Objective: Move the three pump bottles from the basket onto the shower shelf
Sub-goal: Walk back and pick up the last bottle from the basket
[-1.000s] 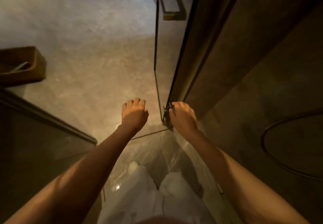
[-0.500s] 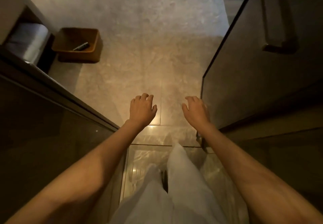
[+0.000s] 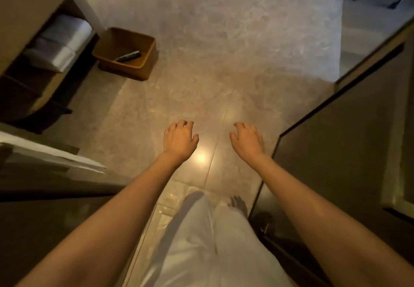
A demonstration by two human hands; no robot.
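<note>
The brown basket [image 3: 125, 54] sits on the pale tiled floor [image 3: 224, 51] in the upper left of the frame, open side up, and one dark slim object [image 3: 128, 56] lies flat on its bottom; it is too small and blurred to say whether it is a pump bottle. Just left of the basket, folded white towels [image 3: 60, 42] are stacked in a low open shelf of a cabinet. In the middle of the frame both bare forearms reach forward over the floor. The left hand [image 3: 179, 140] is palm down with fingers loosely curled and holds nothing. The right hand [image 3: 247, 140] mirrors it, fingers relaxed and slightly spread, also empty, hanging near the edge of a dark glass panel [image 3: 336, 141] that fills the right side. White trousers [image 3: 201, 242] show at the bottom centre.
</note>
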